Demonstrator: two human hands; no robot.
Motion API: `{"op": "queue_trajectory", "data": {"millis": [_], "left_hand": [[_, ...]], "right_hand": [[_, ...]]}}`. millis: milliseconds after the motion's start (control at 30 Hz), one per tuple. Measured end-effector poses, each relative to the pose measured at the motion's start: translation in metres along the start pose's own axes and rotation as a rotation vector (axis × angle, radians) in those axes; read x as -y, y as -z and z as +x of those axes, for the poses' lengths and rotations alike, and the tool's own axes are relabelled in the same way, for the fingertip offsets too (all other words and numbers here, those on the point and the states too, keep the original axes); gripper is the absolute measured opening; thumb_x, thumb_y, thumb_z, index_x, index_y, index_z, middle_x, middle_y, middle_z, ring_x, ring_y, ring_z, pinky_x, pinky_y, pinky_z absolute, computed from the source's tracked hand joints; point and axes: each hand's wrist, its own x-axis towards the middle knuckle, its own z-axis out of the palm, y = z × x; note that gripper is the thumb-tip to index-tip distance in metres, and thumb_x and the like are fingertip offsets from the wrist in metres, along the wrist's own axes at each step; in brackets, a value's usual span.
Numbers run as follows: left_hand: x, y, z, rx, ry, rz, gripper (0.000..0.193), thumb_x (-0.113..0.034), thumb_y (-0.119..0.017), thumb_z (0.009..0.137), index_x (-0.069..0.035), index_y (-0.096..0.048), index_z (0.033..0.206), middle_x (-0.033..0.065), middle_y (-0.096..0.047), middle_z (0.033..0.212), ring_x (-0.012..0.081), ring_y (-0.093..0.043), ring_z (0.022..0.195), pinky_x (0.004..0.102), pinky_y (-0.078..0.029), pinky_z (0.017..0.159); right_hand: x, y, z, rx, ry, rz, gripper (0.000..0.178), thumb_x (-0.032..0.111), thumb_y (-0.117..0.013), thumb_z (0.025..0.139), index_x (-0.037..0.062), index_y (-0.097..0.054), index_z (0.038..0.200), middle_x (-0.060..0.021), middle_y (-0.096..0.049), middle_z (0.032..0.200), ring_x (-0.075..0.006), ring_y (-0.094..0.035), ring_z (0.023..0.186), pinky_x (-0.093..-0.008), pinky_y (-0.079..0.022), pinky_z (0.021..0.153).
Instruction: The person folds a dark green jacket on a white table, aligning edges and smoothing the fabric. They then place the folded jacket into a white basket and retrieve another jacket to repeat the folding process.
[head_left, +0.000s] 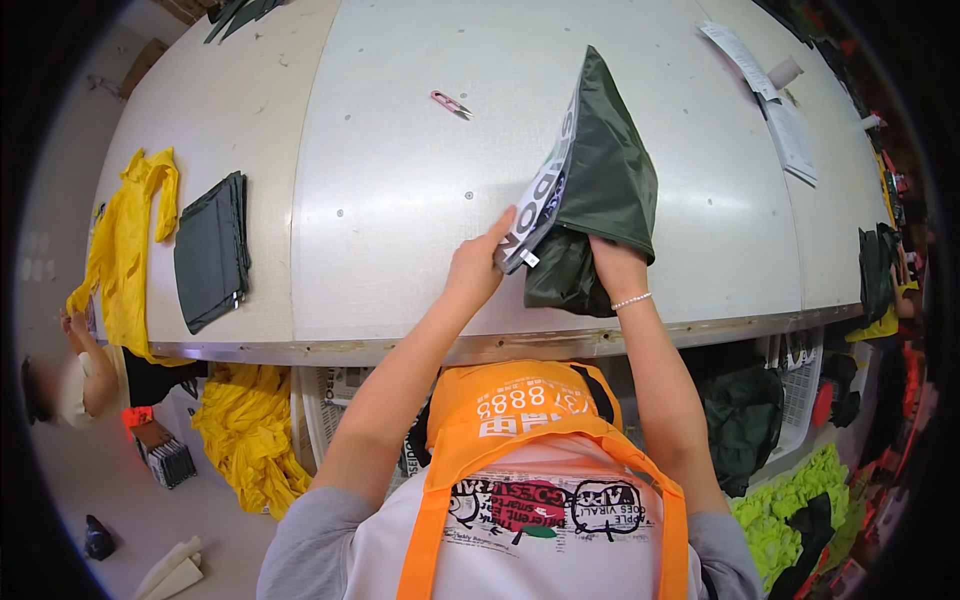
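Note:
A dark green fabric pouch with a white printed panel along its left side stands up over the table near its front edge. My left hand pinches the lower left edge of that panel, close to a small white tag. From below, my right hand reaches in under the green cloth. Its fingers are hidden there, so their closure does not show. More of the same green material hangs in folds between both hands. Farther back lie pink thread snips, apart from either hand.
Left on the table are a folded dark green stack and a yellow garment, with another person's hand at it. Papers lie at the right. Below the edge are yellow cloth and a white crate.

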Motion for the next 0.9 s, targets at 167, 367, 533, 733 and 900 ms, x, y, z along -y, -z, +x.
{"op": "queue_trajectory", "data": {"millis": [167,367,533,733,900], "left_hand": [[-0.029,-0.025,-0.045,0.045,-0.085,-0.369,0.054,0.011,-0.046,0.08,-0.008,-0.047,0.131,0.0188,-0.064,0.081,0.025,-0.065,0.075,0.0282,-0.049,0.068],[0.016,-0.071,-0.06,-0.129,0.425,-1.165,0.03,0.0,-0.045,0.092,0.002,-0.045,0.122,0.0145,-0.058,0.113,0.0251,-0.063,0.094,0.0353,-0.056,0.08],[0.023,-0.069,-0.062,-0.115,0.593,-1.277,0.031,-0.005,-0.046,0.094,0.002,-0.041,0.124,0.0175,-0.055,0.117,0.029,-0.062,0.098,0.0383,-0.057,0.082],[0.032,-0.086,-0.065,-0.104,0.403,-1.178,0.031,-0.005,-0.046,0.094,-0.001,-0.043,0.124,0.0147,-0.054,0.117,0.0264,-0.062,0.097,0.0358,-0.058,0.078],[0.043,-0.096,-0.065,-0.098,0.389,-1.236,0.032,-0.002,-0.046,0.093,-0.001,-0.042,0.125,0.016,-0.051,0.121,0.0275,-0.061,0.1,0.0361,-0.058,0.08]], "right_hand": [[-0.011,0.012,0.026,0.042,0.088,-0.014,0.041,0.029,-0.06,0.083,0.0021,-0.058,0.114,-0.0171,-0.06,0.115,-0.0359,-0.056,0.103,-0.0411,-0.044,0.091],[0.04,-0.013,0.021,0.564,-0.233,-0.135,0.053,0.043,-0.047,0.09,-0.0035,-0.055,0.116,-0.0277,-0.06,0.099,-0.0427,-0.056,0.098,-0.0445,-0.045,0.087],[0.025,-0.018,0.014,0.655,0.011,-0.348,0.035,0.025,-0.045,0.094,-0.0048,-0.06,0.103,-0.0295,-0.061,0.083,-0.0439,-0.058,0.082,-0.0477,-0.045,0.078],[0.035,-0.024,0.015,0.385,0.629,-0.378,0.017,0.003,-0.053,0.078,-0.0017,-0.061,0.091,-0.0272,-0.061,0.095,-0.0415,-0.058,0.084,-0.044,-0.048,0.074],[0.042,-0.054,0.039,0.48,-0.025,-0.225,0.019,0.0,-0.052,0.076,-0.0036,-0.064,0.089,-0.0268,-0.063,0.089,-0.0408,-0.06,0.084,-0.0433,-0.05,0.076]]}}
